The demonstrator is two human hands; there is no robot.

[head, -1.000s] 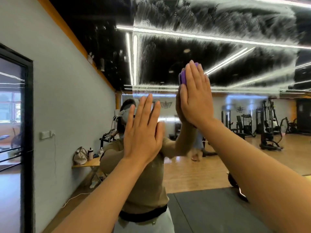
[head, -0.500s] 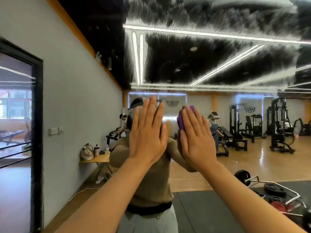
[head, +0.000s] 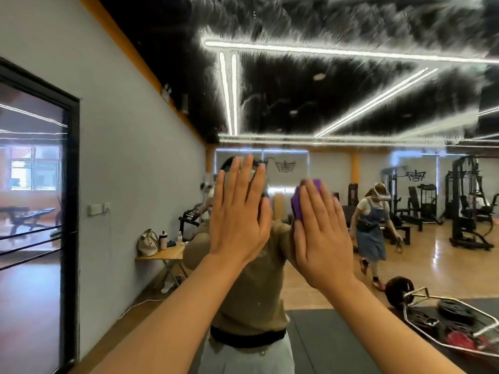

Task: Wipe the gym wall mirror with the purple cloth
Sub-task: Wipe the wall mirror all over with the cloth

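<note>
At the far left we see a dark-framed glass door [head: 40, 211] set in the pale wall. Next comes a small folding table [head: 162, 255] reflected in the mirror [head: 351, 109], carrying a bag and bottles. Our left hand [head: 239, 211] lies flat against the glass, fingers straight and together, holding nothing. Just beside it, our right hand [head: 321, 236] presses the purple cloth [head: 302, 198] to the mirror with straight fingers; the cloth shows above and left of the fingertips. Streaky white film covers the upper glass. Further right, the reflection shows another person [head: 371, 225], gym machines [head: 467, 206] and a loaded trap bar [head: 445, 317] on the floor.
</note>
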